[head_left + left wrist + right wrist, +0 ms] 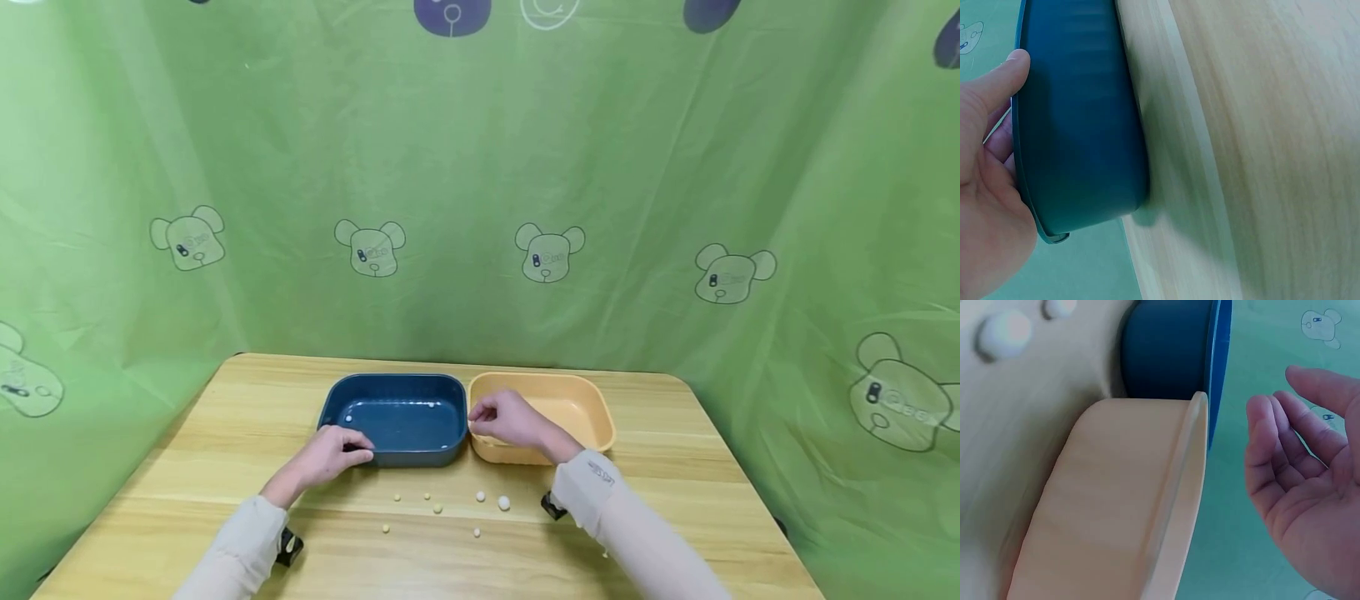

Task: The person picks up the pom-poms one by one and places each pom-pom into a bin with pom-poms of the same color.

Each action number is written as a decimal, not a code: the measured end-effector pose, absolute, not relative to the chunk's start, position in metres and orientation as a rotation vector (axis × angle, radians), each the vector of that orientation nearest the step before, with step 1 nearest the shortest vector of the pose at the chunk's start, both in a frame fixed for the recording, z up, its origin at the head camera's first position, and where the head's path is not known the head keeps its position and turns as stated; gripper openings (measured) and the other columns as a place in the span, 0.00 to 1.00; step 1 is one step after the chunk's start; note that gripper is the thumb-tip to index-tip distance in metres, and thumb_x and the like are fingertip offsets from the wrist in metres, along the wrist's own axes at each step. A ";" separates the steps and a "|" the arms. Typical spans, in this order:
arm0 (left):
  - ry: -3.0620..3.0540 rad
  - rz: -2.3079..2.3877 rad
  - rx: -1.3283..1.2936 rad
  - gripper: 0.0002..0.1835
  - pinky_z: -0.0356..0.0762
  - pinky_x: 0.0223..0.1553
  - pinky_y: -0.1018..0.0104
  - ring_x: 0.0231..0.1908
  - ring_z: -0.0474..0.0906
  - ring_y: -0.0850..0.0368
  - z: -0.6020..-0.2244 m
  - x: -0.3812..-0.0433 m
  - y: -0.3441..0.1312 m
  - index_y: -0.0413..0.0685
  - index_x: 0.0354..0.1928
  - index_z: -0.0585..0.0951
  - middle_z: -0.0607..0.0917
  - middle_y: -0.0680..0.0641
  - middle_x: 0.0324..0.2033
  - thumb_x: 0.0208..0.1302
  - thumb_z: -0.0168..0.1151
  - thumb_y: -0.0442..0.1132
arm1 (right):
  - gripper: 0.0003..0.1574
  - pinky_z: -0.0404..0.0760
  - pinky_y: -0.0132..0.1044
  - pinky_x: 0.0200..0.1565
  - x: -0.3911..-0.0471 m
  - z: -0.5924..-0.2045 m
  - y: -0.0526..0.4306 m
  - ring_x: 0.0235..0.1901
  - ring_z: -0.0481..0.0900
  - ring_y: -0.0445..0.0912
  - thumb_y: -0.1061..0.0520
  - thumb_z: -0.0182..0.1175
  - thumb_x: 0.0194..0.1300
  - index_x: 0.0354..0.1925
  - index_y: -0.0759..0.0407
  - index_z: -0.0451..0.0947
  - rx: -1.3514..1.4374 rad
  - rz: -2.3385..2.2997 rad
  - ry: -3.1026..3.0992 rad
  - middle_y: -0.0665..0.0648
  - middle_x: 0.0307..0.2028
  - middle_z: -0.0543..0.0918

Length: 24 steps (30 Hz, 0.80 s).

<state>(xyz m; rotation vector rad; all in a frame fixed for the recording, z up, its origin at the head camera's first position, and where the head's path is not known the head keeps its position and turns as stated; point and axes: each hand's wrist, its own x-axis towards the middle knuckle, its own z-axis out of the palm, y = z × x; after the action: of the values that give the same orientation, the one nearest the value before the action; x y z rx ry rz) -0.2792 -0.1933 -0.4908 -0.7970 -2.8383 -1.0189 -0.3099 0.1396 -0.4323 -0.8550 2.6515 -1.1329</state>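
Observation:
My left hand is at the near left corner of the dark blue bin. In the left wrist view its thumb laps over the outer side of the bin's rim while the fingers curl behind it, so the hand holds the rim. Over the left end of the pale orange bin hovers my right hand. Its fingers are loosely bent and the thumb stands apart from them, with nothing seen between. Small white balls lie inside the blue bin.
The bins stand side by side on a wooden table. In front of them lie several small yellowish balls and larger white balls. A green curtain with bear prints hangs behind the table and along its sides.

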 end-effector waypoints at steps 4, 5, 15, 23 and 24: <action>-2.835 -1.009 -0.799 0.05 0.77 0.41 0.62 0.39 0.81 0.57 -0.492 -0.279 -0.194 0.52 0.36 0.86 0.86 0.56 0.34 0.61 0.64 0.41 | 0.07 0.78 0.33 0.38 -0.299 -0.431 0.150 0.31 0.78 0.40 0.62 0.65 0.58 0.36 0.64 0.82 -0.863 -1.110 2.647 0.48 0.29 0.82; -2.833 -1.006 -0.801 0.04 0.77 0.41 0.62 0.39 0.81 0.57 -0.492 -0.280 -0.194 0.52 0.36 0.86 0.86 0.56 0.34 0.61 0.64 0.41 | 0.07 0.78 0.33 0.38 -0.296 -0.431 0.153 0.31 0.78 0.40 0.62 0.65 0.58 0.36 0.64 0.82 -0.865 -1.104 2.643 0.47 0.29 0.82; -2.828 -1.012 -0.809 0.04 0.77 0.40 0.62 0.38 0.81 0.58 -0.494 -0.280 -0.195 0.55 0.36 0.86 0.86 0.56 0.34 0.62 0.64 0.42 | 0.06 0.78 0.32 0.36 -0.272 -0.438 0.180 0.30 0.78 0.38 0.61 0.65 0.59 0.34 0.63 0.82 -0.921 -1.107 2.617 0.46 0.28 0.82; -2.832 -1.013 -0.807 0.05 0.77 0.41 0.63 0.39 0.81 0.57 -0.493 -0.280 -0.194 0.53 0.36 0.86 0.86 0.56 0.34 0.62 0.64 0.42 | 0.04 0.79 0.32 0.37 -0.258 -0.449 0.198 0.32 0.79 0.39 0.62 0.65 0.58 0.35 0.57 0.82 -0.895 -1.097 2.593 0.46 0.29 0.83; -2.834 -1.014 -0.807 0.05 0.77 0.41 0.63 0.39 0.81 0.57 -0.493 -0.280 -0.194 0.53 0.36 0.86 0.86 0.56 0.34 0.62 0.64 0.42 | 0.04 0.79 0.32 0.37 -0.257 -0.451 0.200 0.32 0.79 0.39 0.62 0.65 0.58 0.35 0.58 0.82 -0.889 -1.093 2.590 0.45 0.29 0.82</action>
<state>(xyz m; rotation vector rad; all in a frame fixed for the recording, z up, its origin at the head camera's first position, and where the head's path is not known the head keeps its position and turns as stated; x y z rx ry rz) -0.2805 -0.1941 -0.4933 -0.8067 -2.8337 -1.0140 -0.2569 0.1998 -0.4506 -0.8893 2.5898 -1.0927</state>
